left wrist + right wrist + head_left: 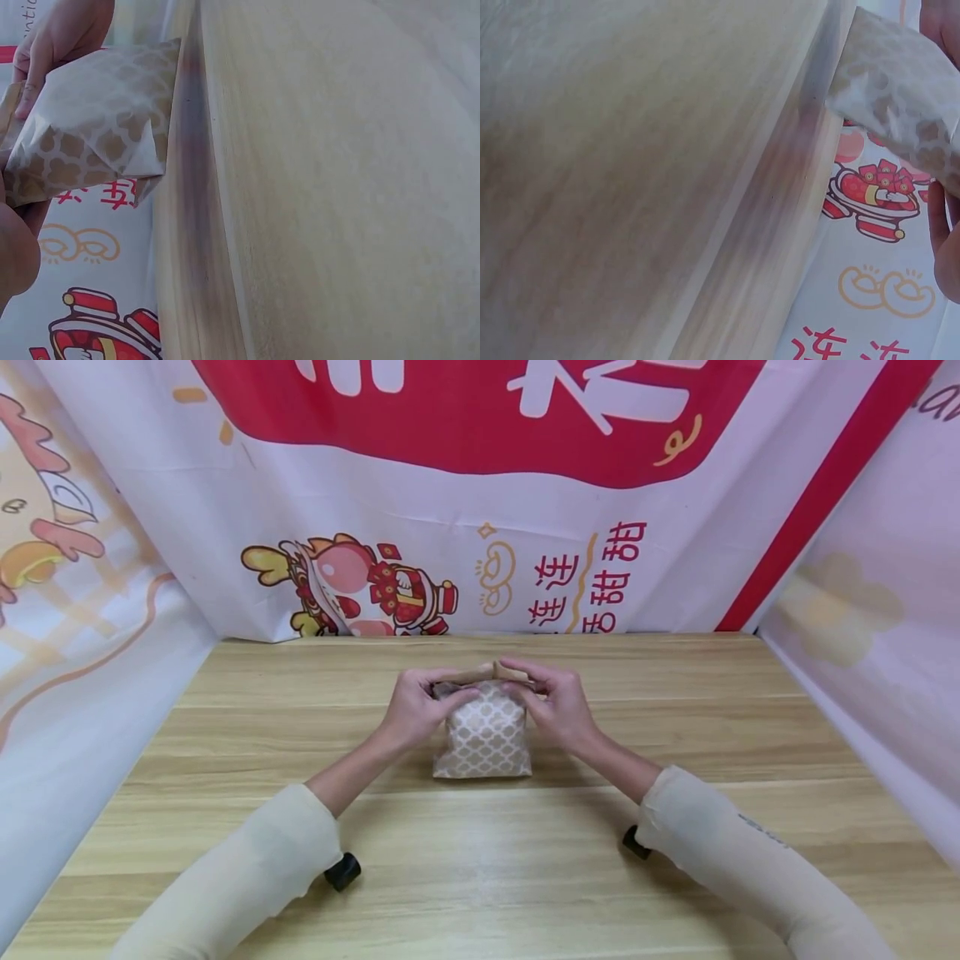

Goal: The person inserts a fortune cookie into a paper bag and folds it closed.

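A small brown paper bag with a white lattice pattern stands on the wooden table, its top edge folded over. At the bag's upper left corner my left hand pinches the fold, thumb on the near face and fingers behind. My right hand grips the upper right corner in the same way. In the left wrist view the paper bag shows its creased patterned side between both hands. The right wrist view shows the bag with part of my right hand at the frame's edge.
The wooden table reaches back to a printed cloth hanging behind it. More printed cloth hangs at the left and right sides. A small black object shows below each sleeve cuff.
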The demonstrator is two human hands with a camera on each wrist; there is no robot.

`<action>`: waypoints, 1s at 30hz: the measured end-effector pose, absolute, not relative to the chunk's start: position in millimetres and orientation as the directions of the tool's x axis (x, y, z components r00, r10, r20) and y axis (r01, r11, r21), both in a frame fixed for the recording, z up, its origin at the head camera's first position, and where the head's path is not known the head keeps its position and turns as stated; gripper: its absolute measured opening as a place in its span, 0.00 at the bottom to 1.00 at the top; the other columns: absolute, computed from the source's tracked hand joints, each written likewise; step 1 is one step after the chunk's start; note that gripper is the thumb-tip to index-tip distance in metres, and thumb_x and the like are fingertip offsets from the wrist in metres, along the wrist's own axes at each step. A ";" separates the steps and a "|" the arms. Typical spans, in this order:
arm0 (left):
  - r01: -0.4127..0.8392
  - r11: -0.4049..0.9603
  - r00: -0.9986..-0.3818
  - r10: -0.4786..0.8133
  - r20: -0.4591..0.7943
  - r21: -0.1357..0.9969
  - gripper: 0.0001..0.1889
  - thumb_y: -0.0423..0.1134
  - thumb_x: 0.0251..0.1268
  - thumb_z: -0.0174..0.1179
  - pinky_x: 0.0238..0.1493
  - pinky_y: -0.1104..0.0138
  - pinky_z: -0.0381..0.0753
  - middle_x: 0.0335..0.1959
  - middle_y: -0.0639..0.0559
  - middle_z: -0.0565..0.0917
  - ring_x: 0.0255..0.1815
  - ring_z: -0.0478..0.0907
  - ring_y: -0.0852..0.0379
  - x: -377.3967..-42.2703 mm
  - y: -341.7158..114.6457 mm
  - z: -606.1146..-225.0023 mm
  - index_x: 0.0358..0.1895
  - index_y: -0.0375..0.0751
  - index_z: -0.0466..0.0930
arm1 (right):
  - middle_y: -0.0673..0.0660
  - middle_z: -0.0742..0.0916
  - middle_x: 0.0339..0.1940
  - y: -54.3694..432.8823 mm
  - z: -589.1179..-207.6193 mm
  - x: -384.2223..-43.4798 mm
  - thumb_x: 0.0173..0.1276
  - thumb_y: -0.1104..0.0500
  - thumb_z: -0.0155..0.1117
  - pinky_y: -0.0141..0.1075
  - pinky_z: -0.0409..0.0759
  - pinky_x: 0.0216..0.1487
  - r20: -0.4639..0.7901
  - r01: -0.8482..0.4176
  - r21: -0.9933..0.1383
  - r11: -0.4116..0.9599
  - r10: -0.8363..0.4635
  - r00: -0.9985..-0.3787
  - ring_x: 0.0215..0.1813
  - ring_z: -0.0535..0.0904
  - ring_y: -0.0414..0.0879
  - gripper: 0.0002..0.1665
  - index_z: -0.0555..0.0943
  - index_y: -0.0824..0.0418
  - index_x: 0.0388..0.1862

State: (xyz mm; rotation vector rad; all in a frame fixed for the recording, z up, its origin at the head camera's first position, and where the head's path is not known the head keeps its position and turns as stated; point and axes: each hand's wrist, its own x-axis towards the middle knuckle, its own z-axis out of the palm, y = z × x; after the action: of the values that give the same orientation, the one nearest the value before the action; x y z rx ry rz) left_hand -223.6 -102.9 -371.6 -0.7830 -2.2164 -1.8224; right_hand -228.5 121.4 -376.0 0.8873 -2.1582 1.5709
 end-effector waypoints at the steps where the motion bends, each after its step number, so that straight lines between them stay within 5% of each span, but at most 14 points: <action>1: 0.493 0.122 -0.848 0.288 0.444 0.862 0.13 0.24 0.61 0.71 0.26 0.75 0.81 0.44 0.36 0.90 0.29 0.84 0.62 -223.7 -103.4 -371.5 0.50 0.27 0.87 | 0.69 0.89 0.51 122.2 -375.7 -228.0 0.66 0.76 0.68 0.26 0.83 0.29 0.576 -0.639 -0.745 0.191 -0.300 -0.761 0.34 0.89 0.48 0.18 0.83 0.75 0.56; 4: 0.496 0.116 -0.845 0.295 0.447 0.861 0.12 0.24 0.62 0.70 0.24 0.75 0.80 0.42 0.35 0.90 0.26 0.82 0.61 -224.0 -105.0 -372.3 0.48 0.27 0.87 | 0.68 0.91 0.40 125.9 -375.4 -227.1 0.69 0.75 0.66 0.26 0.71 0.18 0.533 -0.604 -0.780 0.165 -0.331 -0.779 0.19 0.72 0.37 0.17 0.84 0.74 0.56; 7: 0.500 0.101 -0.839 0.304 0.452 0.860 0.11 0.24 0.64 0.69 0.21 0.76 0.76 0.40 0.36 0.90 0.22 0.79 0.62 -223.8 -106.3 -372.6 0.48 0.26 0.87 | 0.64 0.87 0.28 129.9 -374.8 -226.4 0.71 0.74 0.64 0.26 0.63 0.15 0.501 -0.578 -0.803 0.147 -0.358 -0.788 0.17 0.63 0.36 0.16 0.83 0.74 0.57; 13: 0.491 0.083 -0.836 0.326 0.442 0.867 0.12 0.23 0.67 0.65 0.18 0.76 0.68 0.36 0.33 0.89 0.19 0.70 0.63 -222.5 -108.5 -371.4 0.51 0.24 0.85 | 0.63 0.86 0.25 134.4 -374.0 -226.1 0.72 0.76 0.59 0.25 0.69 0.19 0.485 -0.556 -0.823 0.114 -0.367 -0.794 0.20 0.69 0.35 0.13 0.81 0.78 0.54; 16: 0.484 0.076 -0.833 0.346 0.432 0.872 0.12 0.21 0.68 0.63 0.19 0.76 0.70 0.36 0.32 0.87 0.20 0.71 0.64 -222.7 -109.8 -371.7 0.53 0.24 0.84 | 0.65 0.84 0.23 136.0 -375.0 -225.8 0.73 0.77 0.57 0.25 0.64 0.17 0.480 -0.544 -0.834 0.095 -0.363 -0.799 0.18 0.65 0.34 0.11 0.78 0.79 0.51; 23: 0.489 0.072 -0.811 0.403 0.423 0.869 0.13 0.16 0.66 0.58 0.34 0.74 0.84 0.50 0.29 0.86 0.33 0.82 0.65 -223.2 -112.5 -370.7 0.51 0.23 0.82 | 0.72 0.87 0.38 138.2 -376.5 -226.1 0.72 0.78 0.56 0.24 0.73 0.24 0.490 -0.551 -0.832 0.066 -0.376 -0.786 0.21 0.72 0.34 0.07 0.78 0.77 0.47; 30: 0.472 0.070 -0.812 0.421 0.403 0.879 0.10 0.14 0.64 0.56 0.29 0.76 0.79 0.46 0.29 0.85 0.27 0.76 0.63 -222.6 -114.5 -371.0 0.45 0.22 0.83 | 0.55 0.86 0.36 140.6 -377.1 -226.2 0.72 0.77 0.57 0.26 0.74 0.28 0.468 -0.525 -0.848 0.071 -0.365 -0.805 0.24 0.72 0.36 0.05 0.80 0.73 0.42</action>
State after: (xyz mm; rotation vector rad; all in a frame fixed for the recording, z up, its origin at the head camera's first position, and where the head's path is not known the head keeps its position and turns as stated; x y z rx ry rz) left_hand -222.6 -114.5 -371.0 -0.9472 -2.2672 -1.8899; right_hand -226.2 140.6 -377.1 0.9208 -2.1984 1.8375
